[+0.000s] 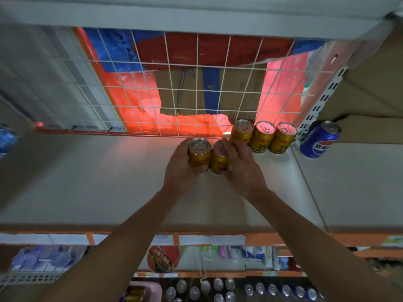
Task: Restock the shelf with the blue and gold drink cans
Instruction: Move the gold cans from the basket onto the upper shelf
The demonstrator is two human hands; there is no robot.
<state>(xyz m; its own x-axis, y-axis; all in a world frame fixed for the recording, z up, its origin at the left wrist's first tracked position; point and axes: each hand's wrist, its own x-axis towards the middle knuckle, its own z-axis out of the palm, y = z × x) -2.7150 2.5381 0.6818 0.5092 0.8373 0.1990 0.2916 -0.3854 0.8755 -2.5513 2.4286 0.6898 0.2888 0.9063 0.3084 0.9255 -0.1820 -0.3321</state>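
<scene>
Two hands reach onto the white shelf (109, 182), each holding one can. The left hand (180, 171) has its fingers wrapped round the first gold can (199, 152). The right hand (245, 168) has its fingers curled over the second gold can (218, 162), hiding most of its lid and right side. Both cans stand upright and touch each other, about midway back on the shelf.

At 1 o'clock from the hands, a row of three gold cans (262, 138) stands shoulder to shoulder against the wire grid (196, 83) at the back. At 3 o'clock of that row, past the slotted upright (316, 110), a blue can (319, 140) stands alone in the neighbouring bay.

Behind the grid lie red and blue plastic sheets and cardboard, all blurred. At 6 o'clock, under the shelf edge, rows of silver-topped cans (218, 288) are cut off by the frame. A pink tub (150, 289) at 7 o'clock holds something gold, too cropped to name. The price strips are unreadable.
</scene>
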